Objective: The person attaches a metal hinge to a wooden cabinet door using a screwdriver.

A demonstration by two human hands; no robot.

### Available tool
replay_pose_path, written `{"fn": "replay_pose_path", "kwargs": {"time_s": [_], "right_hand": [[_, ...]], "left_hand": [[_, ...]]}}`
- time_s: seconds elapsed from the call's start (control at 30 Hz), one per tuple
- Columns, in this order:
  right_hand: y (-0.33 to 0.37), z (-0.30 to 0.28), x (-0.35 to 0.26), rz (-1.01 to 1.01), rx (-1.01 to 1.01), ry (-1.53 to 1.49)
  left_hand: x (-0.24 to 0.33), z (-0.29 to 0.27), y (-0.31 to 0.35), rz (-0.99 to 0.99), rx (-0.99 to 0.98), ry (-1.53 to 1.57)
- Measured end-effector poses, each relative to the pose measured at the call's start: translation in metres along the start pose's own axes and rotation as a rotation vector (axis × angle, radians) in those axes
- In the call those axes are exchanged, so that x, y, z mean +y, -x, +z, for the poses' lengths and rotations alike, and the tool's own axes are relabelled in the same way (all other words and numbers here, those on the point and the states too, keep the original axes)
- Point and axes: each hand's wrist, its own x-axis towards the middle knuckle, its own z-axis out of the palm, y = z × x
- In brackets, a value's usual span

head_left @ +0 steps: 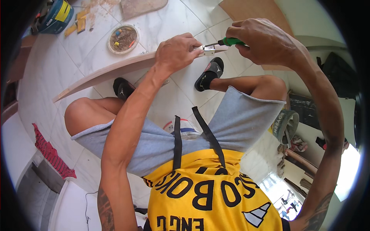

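The person sits low over a white tiled floor (173, 23), knees spread, with a long, thin wooden board (111, 71) running from the left of the frame up to its centre top. The board stands on edge across the space in front of the knees, which keeps its near end raised within easy reach of both hands.

The left hand (175, 52) is closed around that near end, thumb and fingers clamped on the wood; this grip seems to steady the board and pin a small metal fitting (210, 49) against its end. The right hand (266, 40), in the upper right of the frame, is wrapped tight around a green-handled screwdriver (230, 41) whose tip points left into the fitting. The two hands sit close together but do not touch, lined up along the tool's axis so the push goes straight into the board.

Above the board, in the upper left, a round shallow tray (123, 38) of small hardware lies on the floor, near enough to reach. Black sandals (210, 75) show beneath the board.
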Motion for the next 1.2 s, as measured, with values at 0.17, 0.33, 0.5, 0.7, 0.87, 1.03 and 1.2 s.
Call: {"fn": "replay_pose_path", "kwargs": {"time_s": [0.17,0.33,0.5,0.7,0.87,1.03,1.2], "right_hand": [[-0.003,-0.001,0.001,-0.1,0.073,0.025],[-0.008,-0.005,0.002,-0.101,0.05,0.025],[-0.015,-0.008,0.008,-0.168,-0.036,0.039],[-0.02,-0.002,-0.008,-0.42,0.136,0.603],[-0.023,-0.006,-0.006,-0.409,-0.079,0.53],[-0.02,0.0,-0.007,-0.311,0.064,0.371],[-0.016,0.003,-0.012,-0.149,0.094,0.225]], "left_hand": [[0.0,0.001,0.0,0.023,0.001,0.013],[0.0,0.002,0.0,-0.004,-0.007,0.022],[0.002,0.0,0.0,0.006,-0.009,0.015],[0.003,0.001,0.002,0.011,-0.001,0.017],[0.003,0.008,0.006,0.078,0.115,-0.01],[0.007,0.013,0.007,0.101,0.166,0.001],[0.007,0.017,0.004,0.141,0.207,-0.019]]}}
